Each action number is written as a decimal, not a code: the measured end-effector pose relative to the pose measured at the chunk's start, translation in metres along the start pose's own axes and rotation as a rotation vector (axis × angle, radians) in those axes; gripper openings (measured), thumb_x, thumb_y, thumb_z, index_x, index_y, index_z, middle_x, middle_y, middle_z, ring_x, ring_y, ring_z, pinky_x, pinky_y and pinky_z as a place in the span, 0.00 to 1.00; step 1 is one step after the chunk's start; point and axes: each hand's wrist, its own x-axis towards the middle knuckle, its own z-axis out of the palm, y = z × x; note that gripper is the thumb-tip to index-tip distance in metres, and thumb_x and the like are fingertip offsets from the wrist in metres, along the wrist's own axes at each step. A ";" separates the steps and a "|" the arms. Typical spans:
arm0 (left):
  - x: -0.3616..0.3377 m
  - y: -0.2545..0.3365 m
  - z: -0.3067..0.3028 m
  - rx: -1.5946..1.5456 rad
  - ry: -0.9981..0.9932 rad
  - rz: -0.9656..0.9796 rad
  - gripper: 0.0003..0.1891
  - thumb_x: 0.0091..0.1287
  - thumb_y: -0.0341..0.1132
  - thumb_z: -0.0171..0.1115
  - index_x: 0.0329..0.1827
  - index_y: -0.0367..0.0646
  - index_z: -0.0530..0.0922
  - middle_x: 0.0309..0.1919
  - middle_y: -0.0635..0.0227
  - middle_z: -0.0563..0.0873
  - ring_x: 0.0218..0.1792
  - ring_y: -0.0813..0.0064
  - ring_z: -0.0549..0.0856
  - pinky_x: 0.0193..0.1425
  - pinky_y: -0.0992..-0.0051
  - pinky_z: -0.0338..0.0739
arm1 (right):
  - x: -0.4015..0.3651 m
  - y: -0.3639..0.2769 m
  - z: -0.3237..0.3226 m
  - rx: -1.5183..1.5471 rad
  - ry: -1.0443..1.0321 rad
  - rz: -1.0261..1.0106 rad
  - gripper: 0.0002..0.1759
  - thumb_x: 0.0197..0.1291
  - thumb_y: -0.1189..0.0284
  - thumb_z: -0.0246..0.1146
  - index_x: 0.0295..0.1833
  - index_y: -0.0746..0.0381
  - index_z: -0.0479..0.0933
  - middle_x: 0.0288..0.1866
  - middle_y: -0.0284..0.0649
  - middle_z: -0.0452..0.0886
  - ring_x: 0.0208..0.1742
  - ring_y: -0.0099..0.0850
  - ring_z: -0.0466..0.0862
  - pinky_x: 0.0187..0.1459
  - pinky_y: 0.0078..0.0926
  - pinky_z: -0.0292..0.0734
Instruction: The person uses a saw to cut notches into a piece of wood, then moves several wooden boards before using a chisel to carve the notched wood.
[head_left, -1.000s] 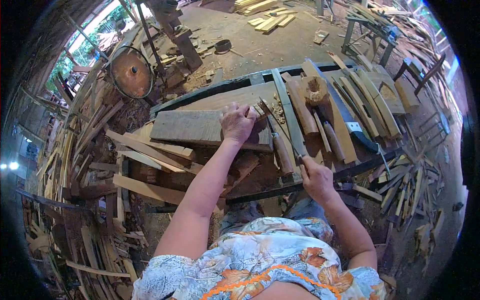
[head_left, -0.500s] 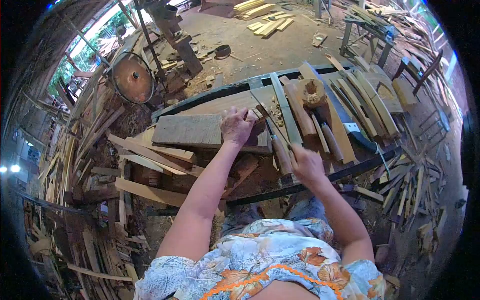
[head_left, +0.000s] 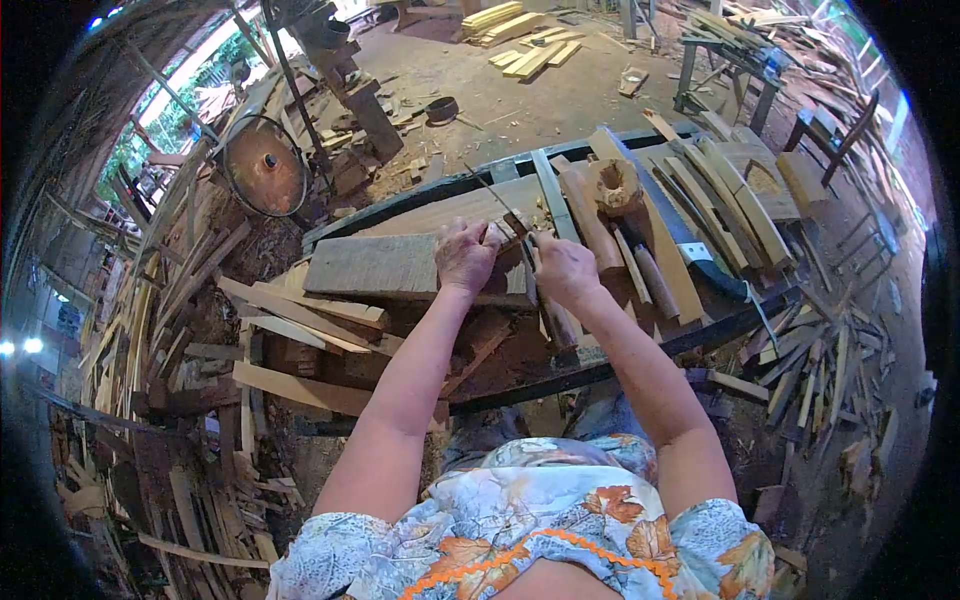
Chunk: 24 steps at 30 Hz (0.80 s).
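Observation:
My left hand is closed around a small wooden piece, pressed down at the right end of a thick weathered board. The fingers hide most of that piece. My right hand grips a long thin file, its narrow shaft slanting up and to the left across the small piece. Below my right hand lies a wooden-handled tool, partly covered by the wrist. To the right are a round wooden block with a hollow and another wooden handle.
A handsaw with a black handle lies on the bench's right side beside several wooden strips. Loose slats stick out at the left. A round metal disc stands beyond, and yellow planks lie on the floor.
My right hand has moved up and left, close to my left hand, pushing the file forward across the small piece. My left hand has stayed nearly in place.

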 end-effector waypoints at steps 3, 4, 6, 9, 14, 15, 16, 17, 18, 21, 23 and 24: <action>0.000 0.005 -0.005 0.051 0.002 -0.012 0.16 0.62 0.49 0.54 0.40 0.52 0.84 0.41 0.59 0.79 0.48 0.53 0.76 0.52 0.56 0.74 | -0.052 0.009 -0.013 0.100 0.045 0.015 0.13 0.63 0.63 0.52 0.45 0.60 0.75 0.33 0.54 0.80 0.39 0.53 0.81 0.40 0.50 0.74; 0.000 0.006 -0.006 0.046 -0.005 -0.016 0.16 0.62 0.49 0.53 0.40 0.52 0.84 0.41 0.59 0.79 0.48 0.53 0.76 0.52 0.56 0.74 | -0.080 0.011 -0.023 0.138 0.065 -0.001 0.12 0.63 0.64 0.53 0.45 0.60 0.75 0.32 0.55 0.80 0.38 0.53 0.81 0.39 0.49 0.74; 0.000 0.007 -0.007 0.035 -0.018 -0.027 0.16 0.62 0.50 0.53 0.40 0.52 0.84 0.41 0.59 0.79 0.48 0.53 0.76 0.52 0.56 0.74 | -0.129 0.018 -0.028 0.084 0.108 -0.011 0.09 0.63 0.66 0.54 0.43 0.59 0.74 0.30 0.52 0.81 0.33 0.53 0.82 0.35 0.48 0.76; -0.001 0.005 -0.006 0.010 -0.026 -0.011 0.17 0.62 0.50 0.53 0.40 0.51 0.84 0.41 0.59 0.79 0.48 0.53 0.76 0.52 0.56 0.74 | -0.153 0.017 -0.035 0.148 0.072 0.060 0.09 0.61 0.68 0.55 0.44 0.59 0.73 0.29 0.53 0.80 0.33 0.53 0.82 0.35 0.48 0.76; 0.001 0.004 -0.007 0.009 -0.019 0.028 0.17 0.63 0.50 0.52 0.39 0.50 0.84 0.41 0.60 0.79 0.47 0.55 0.77 0.52 0.56 0.74 | -0.083 0.016 -0.030 0.016 0.068 -0.007 0.09 0.61 0.69 0.54 0.44 0.60 0.75 0.29 0.54 0.81 0.35 0.51 0.83 0.36 0.47 0.76; 0.000 0.004 -0.005 0.011 -0.012 0.035 0.17 0.63 0.50 0.52 0.39 0.50 0.84 0.41 0.60 0.79 0.47 0.55 0.77 0.52 0.56 0.74 | -0.060 0.015 -0.023 -0.008 0.077 -0.015 0.09 0.61 0.70 0.54 0.43 0.60 0.75 0.29 0.53 0.81 0.35 0.51 0.83 0.36 0.46 0.76; 0.000 0.002 -0.003 0.003 -0.005 0.039 0.17 0.62 0.49 0.52 0.39 0.50 0.84 0.41 0.60 0.80 0.47 0.55 0.77 0.52 0.56 0.74 | -0.037 0.017 -0.010 0.048 0.113 -0.050 0.09 0.60 0.70 0.54 0.43 0.60 0.75 0.30 0.52 0.82 0.35 0.50 0.83 0.36 0.45 0.77; 0.001 0.001 -0.002 -0.004 0.001 0.042 0.17 0.62 0.49 0.52 0.39 0.50 0.84 0.40 0.60 0.80 0.47 0.55 0.77 0.52 0.56 0.74 | -0.020 0.017 0.000 0.106 0.148 -0.086 0.09 0.60 0.71 0.54 0.43 0.59 0.76 0.31 0.50 0.82 0.36 0.50 0.83 0.37 0.43 0.77; 0.003 0.002 -0.004 0.001 0.008 0.045 0.17 0.62 0.49 0.52 0.39 0.50 0.84 0.40 0.60 0.80 0.47 0.55 0.77 0.52 0.56 0.74 | -0.011 0.012 0.002 0.109 0.155 -0.091 0.09 0.60 0.71 0.54 0.43 0.59 0.76 0.31 0.50 0.82 0.36 0.50 0.83 0.37 0.43 0.77; 0.000 0.002 -0.003 0.012 0.017 0.017 0.17 0.64 0.51 0.54 0.41 0.52 0.85 0.39 0.58 0.79 0.46 0.53 0.77 0.51 0.57 0.73 | -0.012 0.007 0.009 0.053 0.083 0.004 0.13 0.64 0.64 0.51 0.45 0.58 0.77 0.34 0.55 0.81 0.40 0.53 0.81 0.42 0.46 0.76; 0.002 0.003 -0.004 0.042 -0.010 0.021 0.17 0.63 0.50 0.52 0.41 0.52 0.85 0.41 0.61 0.80 0.48 0.56 0.77 0.52 0.57 0.74 | -0.048 0.010 -0.006 0.173 0.147 -0.047 0.14 0.64 0.63 0.51 0.48 0.58 0.76 0.34 0.55 0.81 0.40 0.53 0.82 0.41 0.47 0.75; 0.002 0.004 -0.006 0.045 -0.009 0.006 0.17 0.63 0.50 0.52 0.41 0.52 0.85 0.41 0.61 0.80 0.48 0.56 0.77 0.52 0.57 0.74 | -0.069 0.011 -0.016 0.122 0.117 -0.028 0.11 0.62 0.66 0.53 0.46 0.58 0.75 0.32 0.54 0.81 0.38 0.52 0.82 0.39 0.47 0.76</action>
